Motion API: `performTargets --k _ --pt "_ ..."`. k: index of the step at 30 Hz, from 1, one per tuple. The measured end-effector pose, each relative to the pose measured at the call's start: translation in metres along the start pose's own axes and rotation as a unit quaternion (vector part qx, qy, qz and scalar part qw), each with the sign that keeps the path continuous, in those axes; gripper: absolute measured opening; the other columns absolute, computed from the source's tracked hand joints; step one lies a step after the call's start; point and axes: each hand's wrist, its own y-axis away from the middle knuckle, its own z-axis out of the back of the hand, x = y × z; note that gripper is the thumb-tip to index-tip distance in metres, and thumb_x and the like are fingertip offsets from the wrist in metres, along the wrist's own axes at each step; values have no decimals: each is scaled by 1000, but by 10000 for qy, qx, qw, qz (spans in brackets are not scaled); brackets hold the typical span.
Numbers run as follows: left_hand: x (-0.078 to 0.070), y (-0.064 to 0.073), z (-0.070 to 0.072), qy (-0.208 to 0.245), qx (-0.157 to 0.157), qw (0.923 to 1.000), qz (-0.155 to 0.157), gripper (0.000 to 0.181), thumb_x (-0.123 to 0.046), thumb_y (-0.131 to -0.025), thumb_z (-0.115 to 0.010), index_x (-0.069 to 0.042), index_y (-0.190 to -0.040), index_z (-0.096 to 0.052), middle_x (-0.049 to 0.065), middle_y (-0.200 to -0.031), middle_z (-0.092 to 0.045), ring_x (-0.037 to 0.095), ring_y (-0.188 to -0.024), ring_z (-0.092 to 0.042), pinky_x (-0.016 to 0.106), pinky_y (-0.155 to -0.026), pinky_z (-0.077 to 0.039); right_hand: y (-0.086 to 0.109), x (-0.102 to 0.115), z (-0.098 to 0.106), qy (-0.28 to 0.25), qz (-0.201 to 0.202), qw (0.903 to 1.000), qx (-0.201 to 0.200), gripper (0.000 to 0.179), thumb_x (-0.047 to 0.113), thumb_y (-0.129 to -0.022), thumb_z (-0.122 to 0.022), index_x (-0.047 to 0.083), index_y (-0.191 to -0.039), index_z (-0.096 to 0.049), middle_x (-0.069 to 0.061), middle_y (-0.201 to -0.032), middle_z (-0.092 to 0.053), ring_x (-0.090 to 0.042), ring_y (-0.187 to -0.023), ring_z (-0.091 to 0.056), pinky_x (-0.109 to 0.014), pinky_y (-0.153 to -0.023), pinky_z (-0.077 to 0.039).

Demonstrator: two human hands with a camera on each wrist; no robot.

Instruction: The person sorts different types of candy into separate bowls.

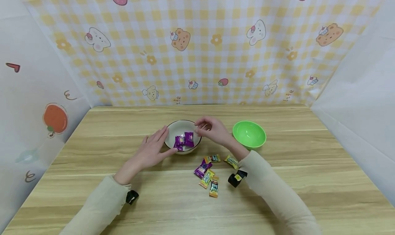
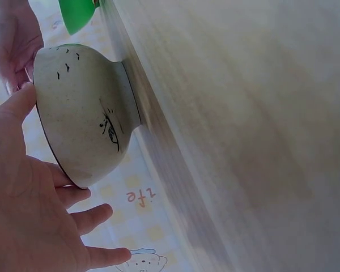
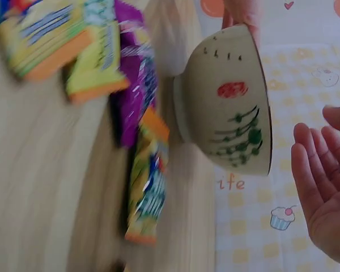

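A cream bowl (image 1: 176, 128) with a dark rim holds several purple-wrapped candies (image 1: 189, 139). My left hand (image 1: 149, 151) lies against the bowl's left side, its fingers spread and the thumb and index finger touching the rim. Over the bowl's right rim hovers my right hand (image 1: 213, 129), fingers loosely bent; nothing shows between them. In the right wrist view that hand (image 3: 328, 198) is apart from the bowl (image 3: 232, 113), which has a red mark and green painted leaves. In front of the bowl lie a purple candy (image 1: 202, 169) and several yellow-orange candies (image 1: 206, 178).
A green bowl (image 1: 249, 135) stands to the right, behind my right forearm. One yellow candy (image 1: 231, 161) lies close to that forearm. The wooden table (image 1: 172, 207) ends at a checkered cloth backdrop (image 1: 203, 57).
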Motion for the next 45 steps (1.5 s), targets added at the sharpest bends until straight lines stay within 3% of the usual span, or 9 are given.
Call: performTargets --k 9,15,22,34,39,45 --pt "1 0 0 -16 -28 10000 -6 88 -64 -82 -39 -1 -140 -18 13 -144 -14 34 -128 -17 60 -95 -10 22 -7 11 791 825 9921 519 17 3 -79 -64 -2 -95 -60 -3 -80 -58 -16 -71 -55 -32 -62 -49" --pt "0 0 1 -33 20 10000 10 88 -65 -82 -37 -2 -140 -17 13 -145 -13 33 -128 -17 59 -96 -10 35 -11 14 1321 1099 9789 1110 17 5 -79 -64 2 -95 -60 4 -82 -58 -9 -74 -55 -25 -65 -48" --pt "0 -1 1 -64 21 10000 3 88 -64 -82 -38 -1 -140 -17 13 -145 -13 33 -128 -17 59 -96 -10 46 -16 10 1764 1570 9557 1755 17 11 -81 -63 1 -94 -62 -4 -88 -62 -8 -78 -57 -24 -69 -48" --pt "0 0 0 -70 24 10000 -2 89 -65 -81 -37 -1 -140 -18 13 -145 -13 33 -128 -17 60 -95 -10 51 -20 2 2878 1807 9106 2353 32 22 -79 -65 8 -107 -62 1 -107 -59 -12 -102 -51 -28 -90 -37" --pt "0 0 0 -63 53 10000 16 89 -65 -81 -37 -1 -140 -17 12 -145 -13 33 -128 -16 60 -96 -10 52 -18 -2 3141 1530 9004 2593 34 22 -80 -64 9 -111 -60 -1 -112 -57 -15 -106 -48 -28 -92 -34" --pt "-1 0 1 -64 102 9999 44 90 -67 -80 -35 -2 -140 -17 13 -145 -12 32 -129 -15 60 -96 -9 51 -19 -6 3234 1319 8946 2787 33 24 -81 -63 11 -112 -60 1 -110 -57 -13 -104 -48 -26 -92 -34"
